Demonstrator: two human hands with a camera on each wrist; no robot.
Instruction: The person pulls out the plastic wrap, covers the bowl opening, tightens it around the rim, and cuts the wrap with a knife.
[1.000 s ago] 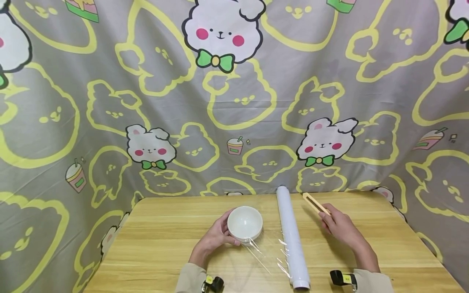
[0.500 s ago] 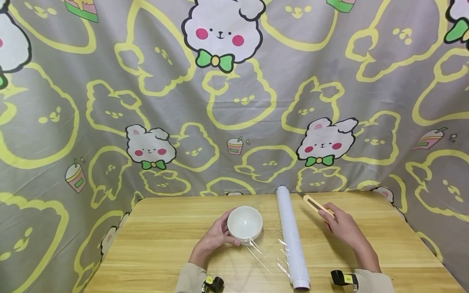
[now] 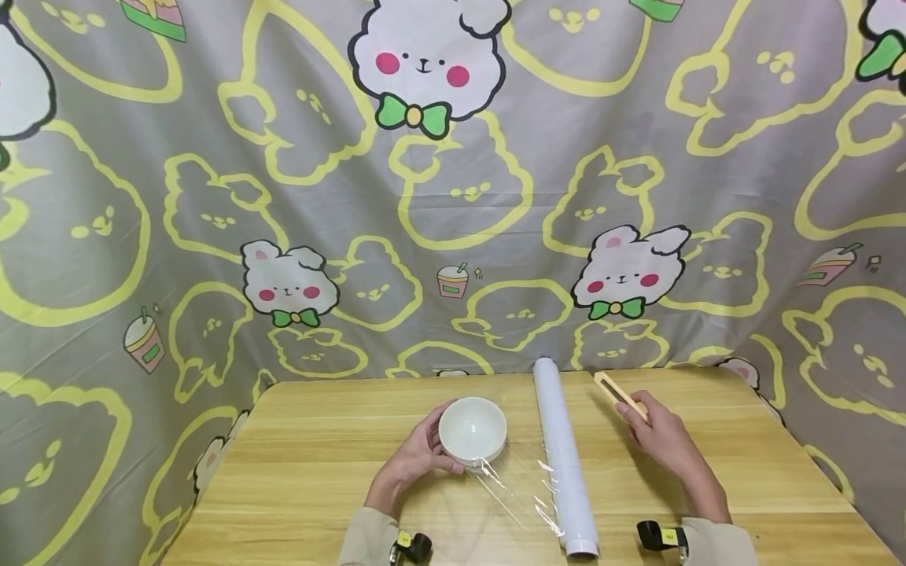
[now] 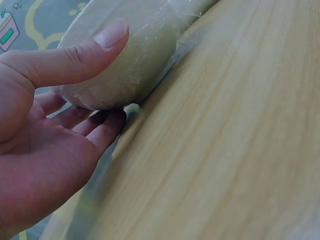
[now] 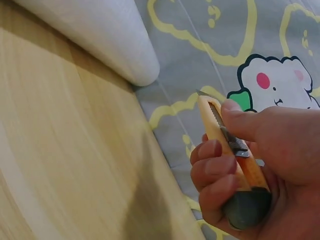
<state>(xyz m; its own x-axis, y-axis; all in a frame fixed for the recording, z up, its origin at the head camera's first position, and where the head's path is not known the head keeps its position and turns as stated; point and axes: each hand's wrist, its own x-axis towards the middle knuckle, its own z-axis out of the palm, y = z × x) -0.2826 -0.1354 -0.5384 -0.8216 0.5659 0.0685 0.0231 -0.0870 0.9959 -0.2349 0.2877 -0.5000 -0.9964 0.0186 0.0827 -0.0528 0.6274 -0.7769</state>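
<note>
A white bowl (image 3: 473,431), its mouth facing up, has clear plastic wrap (image 3: 506,472) over its side, stretching right to the long roll of plastic wrap (image 3: 564,464). My left hand (image 3: 418,454) grips the bowl from the left. In the left wrist view the thumb (image 4: 75,60) lies against the wrapped side, with fingertips under the bowl. To the right of the roll, my right hand (image 3: 661,436) holds an orange utility knife (image 5: 225,135) above the table. Its thumb rests by the slider, and a small blade tip shows at the front.
The wooden table (image 3: 304,472) ends at a grey patterned curtain (image 3: 460,220) behind and at both sides. The roll lies lengthwise between the two hands, its far end near the curtain. Black cameras (image 3: 658,536) sit on both wrists.
The knife's blade came out by half a second ago, and now it is drawn back almost fully. The knife has shifted slightly right. The left hand, bowl and roll stay put.
</note>
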